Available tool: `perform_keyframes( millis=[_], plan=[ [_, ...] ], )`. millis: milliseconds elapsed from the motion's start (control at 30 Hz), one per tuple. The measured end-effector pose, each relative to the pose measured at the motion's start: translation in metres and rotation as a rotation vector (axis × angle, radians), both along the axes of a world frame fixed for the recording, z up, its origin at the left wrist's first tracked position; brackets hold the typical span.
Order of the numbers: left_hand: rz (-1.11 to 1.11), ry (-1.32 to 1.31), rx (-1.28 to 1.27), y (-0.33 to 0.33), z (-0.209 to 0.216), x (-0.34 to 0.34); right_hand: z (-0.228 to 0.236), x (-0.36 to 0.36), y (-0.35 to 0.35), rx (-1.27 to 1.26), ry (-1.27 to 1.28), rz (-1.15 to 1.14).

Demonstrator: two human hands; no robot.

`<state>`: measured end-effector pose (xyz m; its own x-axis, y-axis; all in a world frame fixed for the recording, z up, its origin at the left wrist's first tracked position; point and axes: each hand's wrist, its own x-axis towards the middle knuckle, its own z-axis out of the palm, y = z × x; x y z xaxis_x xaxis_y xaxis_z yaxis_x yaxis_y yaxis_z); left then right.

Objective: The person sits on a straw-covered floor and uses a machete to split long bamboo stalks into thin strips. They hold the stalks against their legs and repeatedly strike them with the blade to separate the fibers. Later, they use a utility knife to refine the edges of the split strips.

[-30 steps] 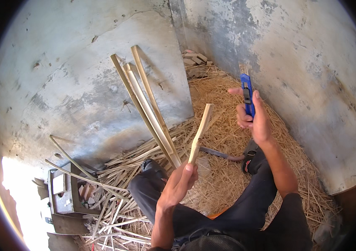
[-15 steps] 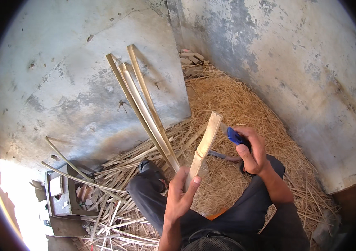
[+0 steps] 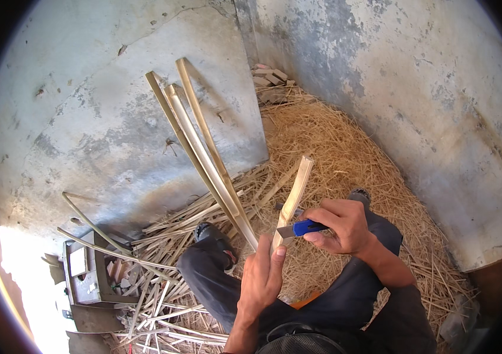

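Note:
My left hand (image 3: pixel 261 277) is closed around the lower end of a split bamboo piece (image 3: pixel 297 190), its thumb along the near side. The bamboo slants up and away from me, with its pale inner face showing. My right hand (image 3: pixel 346 227) grips a blue-handled utility knife (image 3: pixel 310 228). The knife's broad blade lies against the bamboo, just above my left thumb, and points left. Part of the handle is hidden by my right fingers. Both hands are in front of my bent legs.
Long split bamboo lengths (image 3: pixel 203 150) lean on the left wall (image 3: pixel 85 141). Bamboo strips and shavings (image 3: pixel 351 141) cover the floor. A wooden box (image 3: pixel 90 283) with rubble stands at lower left, and bricks (image 3: pixel 271 76) lie stacked in the far corner. Another wall (image 3: pixel 428 106) stands right.
My right hand has moved left and down, bringing the knife blade from beside the bamboo's upper part onto its lower part. The bamboo has turned slightly in my left hand.

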<state>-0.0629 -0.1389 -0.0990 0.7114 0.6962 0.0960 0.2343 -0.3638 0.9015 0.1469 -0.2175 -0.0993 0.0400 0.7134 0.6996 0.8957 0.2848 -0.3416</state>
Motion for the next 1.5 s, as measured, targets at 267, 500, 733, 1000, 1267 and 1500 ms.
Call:
perform_keyframes(
  millis=[267, 500, 733, 1000, 1267, 1500],
  plan=[
    [0.029, 0.008, 0.055, 0.000, -0.010, 0.003, -0.006, -0.005, 0.002, 0.003, -0.056, -0.097],
    [0.049, 0.055, 0.110, 0.001, -0.017, 0.006, -0.010, -0.010, 0.004, 0.048, -0.113, -0.155],
    [0.063, 0.084, 0.101, 0.001, -0.026, -0.001, -0.012, -0.010, 0.005, 0.041, -0.166, -0.197],
    [0.076, 0.102, 0.123, 0.003, -0.028, -0.011, -0.014, -0.013, 0.012, 0.083, -0.206, -0.196],
    [0.084, 0.100, 0.132, 0.003, -0.036, -0.017, -0.012, -0.017, 0.013, 0.074, -0.203, -0.246],
    [0.015, 0.094, 0.031, -0.025, -0.055, -0.055, 0.017, 0.085, 0.008, -0.028, 0.301, -0.795]
  ],
)
